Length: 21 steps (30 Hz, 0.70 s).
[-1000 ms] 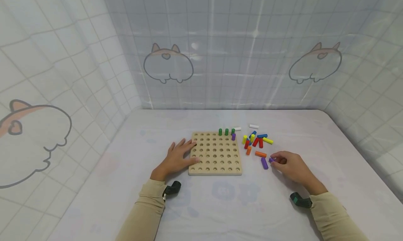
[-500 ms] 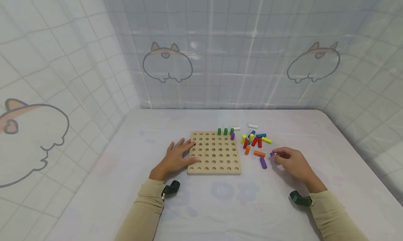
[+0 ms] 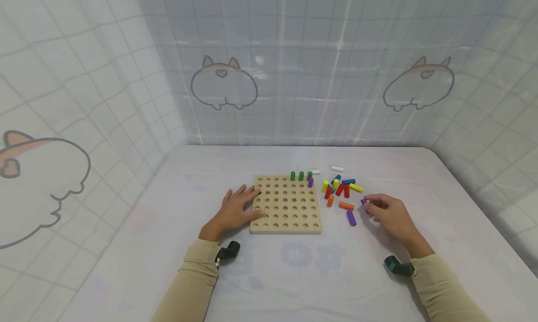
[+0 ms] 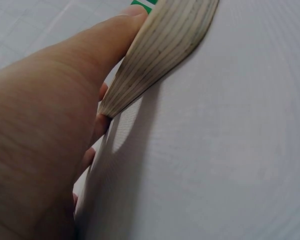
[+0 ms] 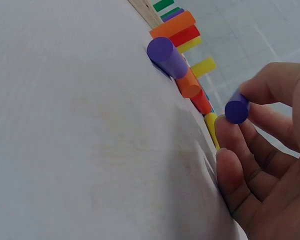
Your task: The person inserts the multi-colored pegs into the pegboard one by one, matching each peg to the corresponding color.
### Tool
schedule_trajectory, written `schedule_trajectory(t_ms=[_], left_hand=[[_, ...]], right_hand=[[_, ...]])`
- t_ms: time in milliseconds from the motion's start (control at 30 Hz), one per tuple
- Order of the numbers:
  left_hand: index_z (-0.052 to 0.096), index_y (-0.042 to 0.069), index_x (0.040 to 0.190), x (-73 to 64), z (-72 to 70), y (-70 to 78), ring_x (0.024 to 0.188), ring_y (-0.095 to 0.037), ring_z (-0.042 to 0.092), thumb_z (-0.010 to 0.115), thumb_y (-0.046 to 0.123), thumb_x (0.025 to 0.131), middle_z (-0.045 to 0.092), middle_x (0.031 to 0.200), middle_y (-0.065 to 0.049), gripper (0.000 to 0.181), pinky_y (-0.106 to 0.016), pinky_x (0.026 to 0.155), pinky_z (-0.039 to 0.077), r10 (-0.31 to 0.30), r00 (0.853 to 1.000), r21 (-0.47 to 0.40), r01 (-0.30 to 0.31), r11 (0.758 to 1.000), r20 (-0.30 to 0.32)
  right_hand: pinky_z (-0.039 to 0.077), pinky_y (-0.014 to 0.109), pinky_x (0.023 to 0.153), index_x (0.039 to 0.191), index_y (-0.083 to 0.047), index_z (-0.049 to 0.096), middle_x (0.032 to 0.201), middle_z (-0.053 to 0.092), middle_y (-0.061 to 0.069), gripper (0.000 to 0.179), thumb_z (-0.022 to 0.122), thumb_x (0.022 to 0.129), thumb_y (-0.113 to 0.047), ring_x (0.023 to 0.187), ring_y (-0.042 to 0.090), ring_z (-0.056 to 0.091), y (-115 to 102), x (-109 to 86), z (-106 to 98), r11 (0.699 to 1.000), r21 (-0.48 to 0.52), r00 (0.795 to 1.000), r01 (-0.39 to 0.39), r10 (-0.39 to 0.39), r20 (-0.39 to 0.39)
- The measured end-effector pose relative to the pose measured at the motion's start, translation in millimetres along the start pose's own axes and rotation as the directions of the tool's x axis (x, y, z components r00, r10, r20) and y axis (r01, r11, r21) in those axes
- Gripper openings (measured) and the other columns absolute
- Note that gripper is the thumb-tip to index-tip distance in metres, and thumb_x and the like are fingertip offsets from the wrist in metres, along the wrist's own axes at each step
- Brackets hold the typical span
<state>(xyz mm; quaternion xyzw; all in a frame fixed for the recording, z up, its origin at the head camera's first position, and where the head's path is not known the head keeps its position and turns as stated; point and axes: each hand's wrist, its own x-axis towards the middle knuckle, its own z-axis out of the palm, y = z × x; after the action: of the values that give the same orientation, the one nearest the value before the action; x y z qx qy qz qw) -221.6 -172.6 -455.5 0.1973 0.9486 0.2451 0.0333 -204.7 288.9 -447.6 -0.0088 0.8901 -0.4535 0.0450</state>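
A pale wooden pegboard (image 3: 290,230) with rows of round holes lies mid-table. My left hand (image 3: 233,211) rests on its left edge, fingers spread and fairly straight, thumb on top; the left wrist view shows the thumb against the layered side of the board (image 4: 157,55). Three green pegs (image 3: 301,175) stand along the far edge, and one purple peg (image 3: 310,182) stands just in front of the rightmost. To the right of the board, my right hand (image 3: 391,217) pinches a purple peg (image 5: 237,110) between thumb and fingertips. Another purple peg (image 3: 351,218) lies on the table nearby.
Between the board and my right hand are several loose pegs: orange (image 3: 346,206), red (image 3: 346,191), yellow (image 3: 356,188) and blue (image 3: 349,182), some upright. Two white pegs (image 3: 337,168) lie farther back. A tiled-pattern sheet (image 3: 294,102) rises behind the table.
My right hand has raised the purple peg slightly away from the other purple peg, and the peg has turned in the fingertips. My left hand stays on the board.
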Motion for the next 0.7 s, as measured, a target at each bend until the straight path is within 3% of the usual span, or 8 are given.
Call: schedule_trajectory(t_ms=[200,400,700], left_hand=[[0.037,0.017,0.157,-0.5,0.3,-0.9,0.152,-0.032,0.014,0.061,0.064,0.091,0.031,0.161,-0.008,0.084,-0.061,0.118,-0.002,0.005,1.0,-0.008,-0.005,1.0,0.002],[0.037,0.017,0.157,0.2,-1.0,-0.5,0.152,-0.033,0.014,0.061,0.064,0.091,0.031,0.162,-0.009,0.085,-0.061,0.118,-0.003,-0.002,1.0,-0.001,0.002,1.0,-0.003],[0.037,0.018,0.157,2.5,2.0,-3.2,0.152,-0.032,0.014,0.061,0.063,0.091,0.031,0.162,-0.007,0.084,-0.06,0.118,-0.003,0.005,1.0,-0.006,-0.005,1.0,0.004]], right_hand=[[0.057,0.028,0.072,0.134,-0.006,0.06,0.12,0.064,0.015,0.051,0.062,0.099,-0.043,0.092,0.027,0.063,-3.9,4.2,-0.7,0.997,0.081,1.0,-0.015,0.015,0.002],[0.054,0.028,0.069,0.135,-0.008,0.06,0.12,0.061,0.015,0.05,0.062,0.1,-0.043,0.087,0.027,0.062,-10.4,9.5,0.0,0.995,0.099,1.0,-0.015,0.016,-0.014],[0.056,0.022,0.078,0.138,-0.008,0.059,0.124,0.059,0.016,0.05,0.061,0.101,-0.041,0.102,0.027,0.063,-16.0,17.9,8.2,0.987,0.159,0.999,-0.005,0.011,-0.037]])
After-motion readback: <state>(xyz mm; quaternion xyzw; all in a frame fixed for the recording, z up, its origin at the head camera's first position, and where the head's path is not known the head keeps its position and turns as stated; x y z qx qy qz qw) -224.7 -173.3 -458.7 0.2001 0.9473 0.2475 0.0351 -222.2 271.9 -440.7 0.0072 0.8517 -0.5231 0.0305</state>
